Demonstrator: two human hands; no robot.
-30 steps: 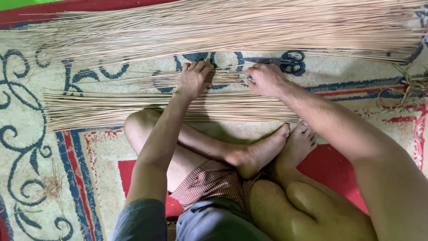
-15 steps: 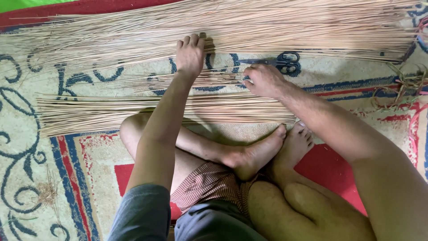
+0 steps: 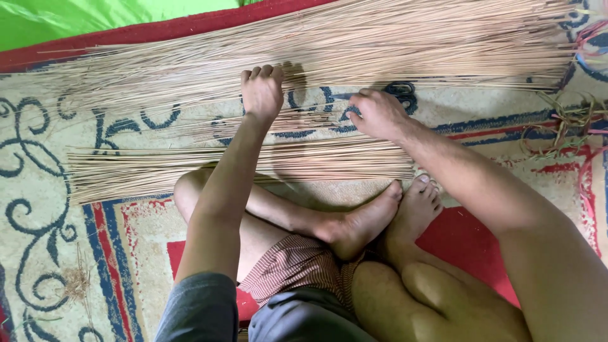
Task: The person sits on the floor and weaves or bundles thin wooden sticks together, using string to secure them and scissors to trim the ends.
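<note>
Long thin tan sticks lie across a patterned rug. A big loose pile of sticks spreads along the far side. A smaller aligned bundle lies just in front of my crossed legs. Between them is a thin scatter of sticks. My left hand reaches forward, palm down, fingertips at the near edge of the big pile. My right hand rests with its fingers curled on the thin scatter; whether it grips any sticks I cannot tell.
The cream rug has blue scrolls and red patches. A green sheet lies beyond its red border. Coloured cords or bands lie tangled at the right. My bare feet sit just behind the near bundle.
My left hand has left the thin scatter and moved forward to the edge of the big pile. My right hand has stayed about where it was.
</note>
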